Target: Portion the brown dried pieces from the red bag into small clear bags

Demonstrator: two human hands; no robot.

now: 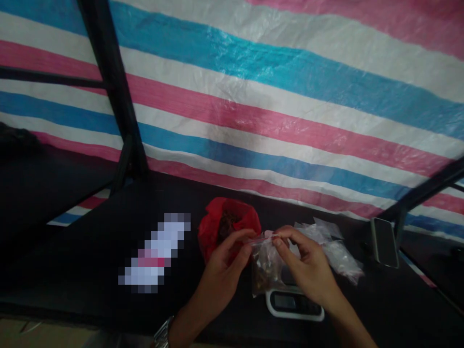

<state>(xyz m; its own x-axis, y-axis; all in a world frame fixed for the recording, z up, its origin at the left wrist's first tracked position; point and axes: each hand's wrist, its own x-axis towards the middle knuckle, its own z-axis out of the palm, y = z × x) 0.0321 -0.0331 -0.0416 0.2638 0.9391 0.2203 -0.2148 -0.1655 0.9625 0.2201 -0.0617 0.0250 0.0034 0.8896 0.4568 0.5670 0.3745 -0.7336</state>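
Note:
A clear zip-lock bag (261,278) with brownish contents hangs between my two hands. My left hand (227,263) pinches the left end of its top edge between thumb and fingers. At the other end of that edge, my right hand (304,261) has a similar pinch. Below the bag sits a small digital scale (284,302) with a white rim, partly covered by the bag and my right hand. Just beyond my left hand stands an open red plastic bag (210,237) with dark brown contents, too dim to identify.
Several clear plastic bags (339,256) lie in a pile right of my right hand. A phone (384,243) leans near the dark frame post at right. A pixelated item (155,258) lies left on the black table (90,261). Striped plastic sheeting (253,101) hangs behind.

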